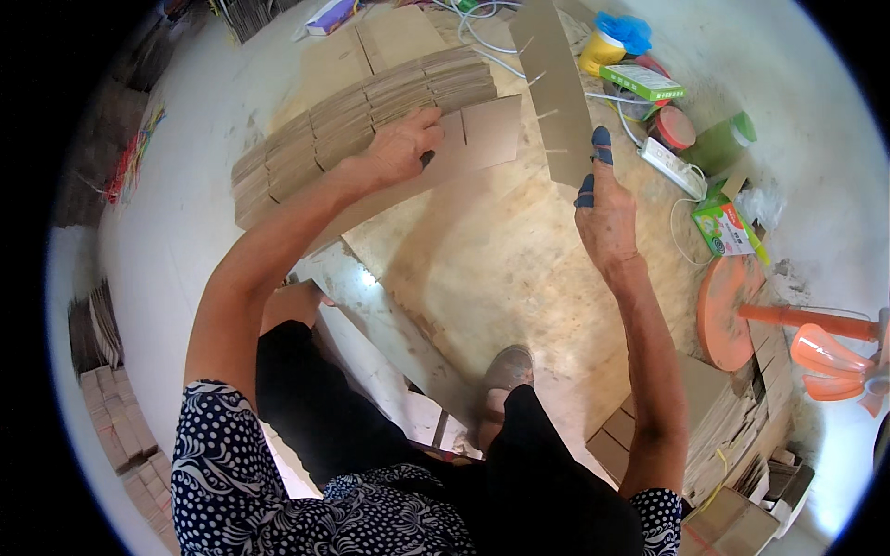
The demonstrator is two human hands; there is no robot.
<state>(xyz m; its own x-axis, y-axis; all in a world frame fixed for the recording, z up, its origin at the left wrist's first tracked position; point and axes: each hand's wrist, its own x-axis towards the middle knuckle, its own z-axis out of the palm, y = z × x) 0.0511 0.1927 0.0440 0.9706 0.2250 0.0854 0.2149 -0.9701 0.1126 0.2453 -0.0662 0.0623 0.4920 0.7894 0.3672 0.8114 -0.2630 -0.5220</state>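
Note:
My right hand, with dark blue covers on its thumb and a finger, grips the lower end of a slotted cardboard strip. That strip stands raised, its short slits along the left edge. My left hand is closed at the edge of another slotted cardboard strip, which lies slanted at the front of a long stack of cardboard strips. Its fingertips are partly hidden, and one shows a dark cover.
Flat cardboard lies behind the stack. At the right are a white power strip, a green box, a green jar and a red-lidded jar. An orange fan and more stacked cardboard stand nearer.

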